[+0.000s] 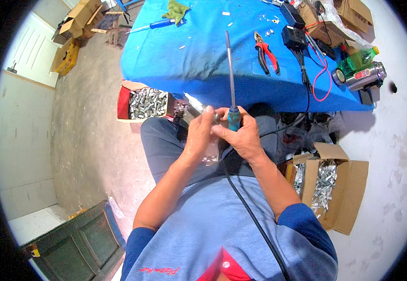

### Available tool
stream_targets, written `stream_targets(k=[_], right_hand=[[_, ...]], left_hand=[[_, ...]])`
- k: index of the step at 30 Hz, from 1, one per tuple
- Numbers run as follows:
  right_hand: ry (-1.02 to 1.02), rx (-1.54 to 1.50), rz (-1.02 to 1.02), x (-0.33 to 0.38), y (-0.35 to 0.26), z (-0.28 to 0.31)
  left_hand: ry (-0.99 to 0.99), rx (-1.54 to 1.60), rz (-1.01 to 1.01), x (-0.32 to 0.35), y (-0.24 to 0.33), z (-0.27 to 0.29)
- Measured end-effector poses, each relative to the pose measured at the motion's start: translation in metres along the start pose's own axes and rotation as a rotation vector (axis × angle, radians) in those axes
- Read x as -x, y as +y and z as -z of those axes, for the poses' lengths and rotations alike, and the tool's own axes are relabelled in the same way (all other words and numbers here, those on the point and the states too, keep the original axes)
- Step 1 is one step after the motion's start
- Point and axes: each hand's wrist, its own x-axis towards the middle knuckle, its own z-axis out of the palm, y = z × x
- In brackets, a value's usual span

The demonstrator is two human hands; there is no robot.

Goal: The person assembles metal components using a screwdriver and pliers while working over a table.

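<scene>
My right hand (pixel 246 138) is closed round the blue handle of a long screwdriver (pixel 234 120), whose metal shaft points away over the table edge. My left hand (pixel 198 136) is closed on a white tube-like piece (pixel 194 103) with a narrow tip that sticks out toward the far left. Both hands meet above my lap, the fingertips close together. Clear crinkled plastic (pixel 211 153) hangs below them. What lies between the fingers is partly hidden.
On the blue-covered table (pixel 189 61) lie red-handled pliers (pixel 265 54), another screwdriver (pixel 161 23), a green cloth (pixel 175 11), black adapters (pixel 294 36) with cables, a green bottle (pixel 360 58) and a steel flask (pixel 367 76). Boxes of small metal parts stand left (pixel 148 104) and right (pixel 324 185).
</scene>
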Motion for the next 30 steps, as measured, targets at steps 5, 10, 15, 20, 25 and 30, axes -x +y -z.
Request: stream_targets(k=[5, 10, 15, 20, 25, 30], right_hand=[[-0.041, 0.017, -0.023, -0.009, 0.003, 0.003], [-0.115, -0.179, -0.032, -0.02, 0.009, 0.024], [-0.204, -0.18, -0.103, -0.024, -0.002, 0.045], [-0.263, -0.098, -0.045, -0.028, -0.005, 0.054], [-0.213, -0.101, -0.039, -0.032, -0.007, 0.053], [0.092, -0.182, -0.039, -0.04, -0.003, 0.035]], left_hand=[[-0.019, -0.033, 0.05, 0.0, -0.001, 0.003], [-0.101, 0.172, 0.073, 0.003, -0.003, 0.02], [-0.091, 0.359, 0.122, -0.002, -0.007, 0.05], [-0.001, 0.356, 0.135, 0.001, 0.011, 0.043], [-0.219, 0.287, 0.117, -0.01, 0.005, 0.051], [-0.184, 0.244, 0.145, -0.018, 0.011, 0.034]])
